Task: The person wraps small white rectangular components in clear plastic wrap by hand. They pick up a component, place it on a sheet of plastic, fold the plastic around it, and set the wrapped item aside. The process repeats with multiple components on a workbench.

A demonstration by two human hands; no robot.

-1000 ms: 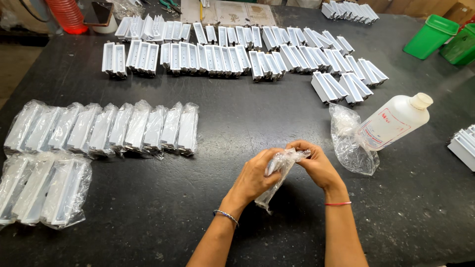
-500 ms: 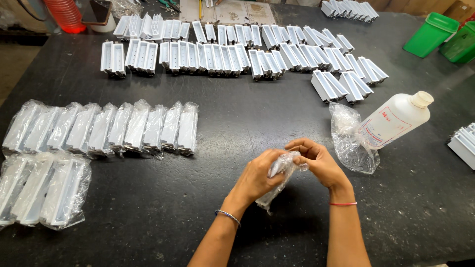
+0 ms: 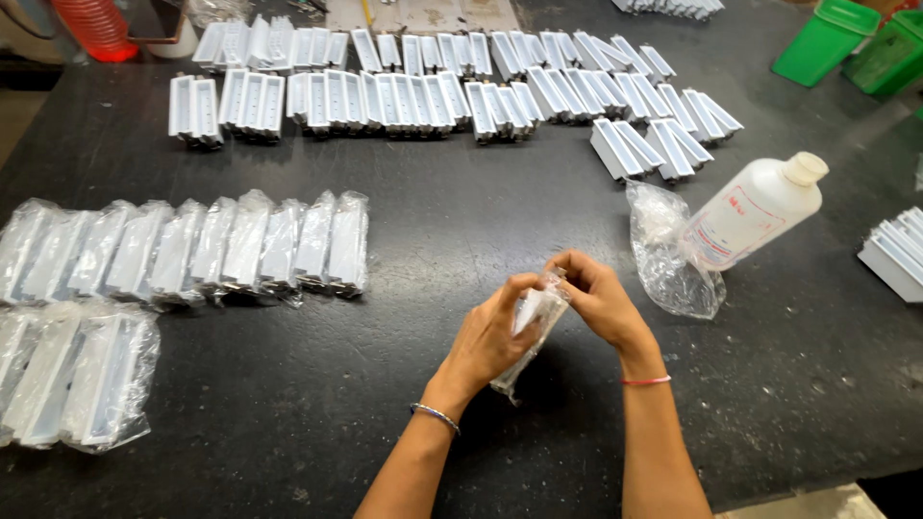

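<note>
Both my hands hold one white plastic part inside a clear plastic bag (image 3: 527, 332) just above the black table (image 3: 461, 240). My left hand (image 3: 486, 336) grips the bag's middle from the left. My right hand (image 3: 594, 296) pinches the bag's upper end. The bag's lower tip hangs near the table surface. A row of bagged white parts (image 3: 192, 245) lies to the left, and more bagged parts (image 3: 72, 375) lie at the near left edge.
Several rows of unbagged white parts (image 3: 433, 91) fill the far side of the table. A white plastic bottle (image 3: 755, 211) lies on a heap of clear bags (image 3: 663, 255) at right. Green bins (image 3: 860, 43) stand far right, more white parts (image 3: 894, 250) at the right edge.
My hands have drawn closer together on the bag, and the right hand has shifted to its upper end. The bagged part has tilted slightly more upright.
</note>
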